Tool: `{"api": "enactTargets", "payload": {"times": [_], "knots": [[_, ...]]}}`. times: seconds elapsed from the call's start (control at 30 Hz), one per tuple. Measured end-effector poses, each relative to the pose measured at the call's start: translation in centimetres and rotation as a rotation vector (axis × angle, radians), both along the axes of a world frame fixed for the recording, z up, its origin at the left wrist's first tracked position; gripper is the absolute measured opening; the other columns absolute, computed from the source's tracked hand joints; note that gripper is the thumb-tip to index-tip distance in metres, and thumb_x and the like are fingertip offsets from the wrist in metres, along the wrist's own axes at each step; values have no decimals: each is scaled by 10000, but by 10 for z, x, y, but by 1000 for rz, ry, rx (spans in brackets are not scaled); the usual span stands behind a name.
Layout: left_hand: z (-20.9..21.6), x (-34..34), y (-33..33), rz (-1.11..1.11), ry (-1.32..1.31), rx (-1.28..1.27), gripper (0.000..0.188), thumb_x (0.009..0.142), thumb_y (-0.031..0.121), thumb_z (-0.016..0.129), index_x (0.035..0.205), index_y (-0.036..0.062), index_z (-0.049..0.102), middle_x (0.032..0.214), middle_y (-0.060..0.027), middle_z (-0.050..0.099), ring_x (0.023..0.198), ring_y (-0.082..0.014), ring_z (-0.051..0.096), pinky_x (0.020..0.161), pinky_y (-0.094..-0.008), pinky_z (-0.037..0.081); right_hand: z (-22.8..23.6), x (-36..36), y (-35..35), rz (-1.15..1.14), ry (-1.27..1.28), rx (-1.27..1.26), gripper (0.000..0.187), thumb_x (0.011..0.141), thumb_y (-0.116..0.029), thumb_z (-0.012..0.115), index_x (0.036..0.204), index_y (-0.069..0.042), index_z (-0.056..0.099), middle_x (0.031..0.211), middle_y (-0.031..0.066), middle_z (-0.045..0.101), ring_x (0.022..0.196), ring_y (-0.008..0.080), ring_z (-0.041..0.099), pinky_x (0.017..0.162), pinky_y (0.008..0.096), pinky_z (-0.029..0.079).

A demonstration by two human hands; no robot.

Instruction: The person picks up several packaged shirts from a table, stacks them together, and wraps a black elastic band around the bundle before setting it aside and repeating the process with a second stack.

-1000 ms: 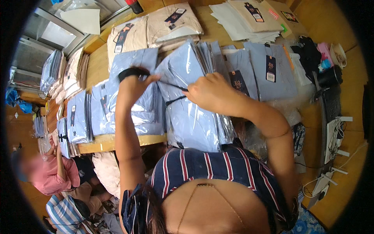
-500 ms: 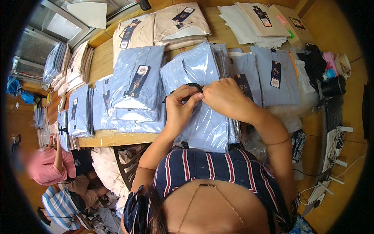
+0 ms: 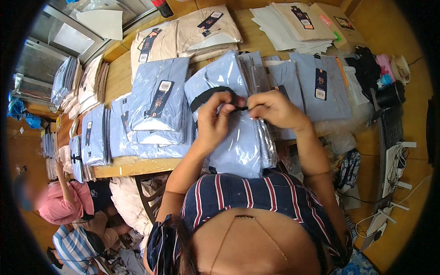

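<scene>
A stack of light blue folded shirts in clear plastic bags [image 3: 238,137] lies on the wooden table in front of me. A black strap [image 3: 208,95] runs across the top of the stack. My left hand [image 3: 215,120] pinches the strap near its right end. My right hand [image 3: 270,109] grips the strap's end just beside it, the two hands almost touching above the stack.
More bagged blue shirts [image 3: 158,105] lie to the left, beige ones [image 3: 192,32] at the back, white sheets [image 3: 286,32] back right. A blue shirt with a dark tag [image 3: 318,87] lies right. Cables and dark devices [image 3: 389,133] sit far right. Two people [image 3: 68,215] sit lower left.
My left hand came in from the far left of the stack, pulling the black strap across. Both hands now meet at the strap on top of the stack.
</scene>
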State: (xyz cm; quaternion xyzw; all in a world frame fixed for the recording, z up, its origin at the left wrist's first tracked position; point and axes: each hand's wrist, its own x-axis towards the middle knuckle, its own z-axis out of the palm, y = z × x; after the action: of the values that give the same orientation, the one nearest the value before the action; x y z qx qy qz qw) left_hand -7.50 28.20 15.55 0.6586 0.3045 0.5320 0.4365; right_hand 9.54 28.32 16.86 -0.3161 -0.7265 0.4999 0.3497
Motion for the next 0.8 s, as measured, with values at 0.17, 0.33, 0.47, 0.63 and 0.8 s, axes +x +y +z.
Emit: {"api": "enactTargets", "payload": {"times": [0.17,0.33,0.47,0.63,0.8], "knots": [[-7,-10,6,-152,-184,34,56,816,27,425,779,-9,403,608,-66,445,562,-120,465,547,-257,409,-4,-27,9,-106,957,-313,184,827,-145,457,769,29,469,550,-8,333,515,87,352,480,215,310],[5,-33,-10,-8,-397,112,159,801,158,499,784,49,385,561,-40,391,493,-121,376,465,-255,341,35,-51,15,-184,806,-286,218,819,-174,470,731,25,479,466,-15,295,414,83,303,416,223,287],[-2,-45,-14,-68,-383,39,95,811,55,448,756,8,386,552,-61,399,517,-135,400,502,-289,381,33,-43,19,-233,876,-514,215,807,-153,487,688,25,485,447,-13,332,379,80,310,392,226,292],[16,-47,-5,14,-256,-287,68,736,-52,516,786,-37,472,653,-79,546,553,-95,516,477,-198,406,61,-52,-2,-190,343,-18,187,801,-128,491,739,45,525,552,30,492,481,72,447,462,207,384],[20,-56,-10,248,134,139,102,704,-54,516,806,-40,514,731,-79,569,642,-119,542,545,-222,438,97,-101,2,29,-49,383,104,730,-64,531,681,29,530,588,67,526,553,164,512,515,265,399]]}}
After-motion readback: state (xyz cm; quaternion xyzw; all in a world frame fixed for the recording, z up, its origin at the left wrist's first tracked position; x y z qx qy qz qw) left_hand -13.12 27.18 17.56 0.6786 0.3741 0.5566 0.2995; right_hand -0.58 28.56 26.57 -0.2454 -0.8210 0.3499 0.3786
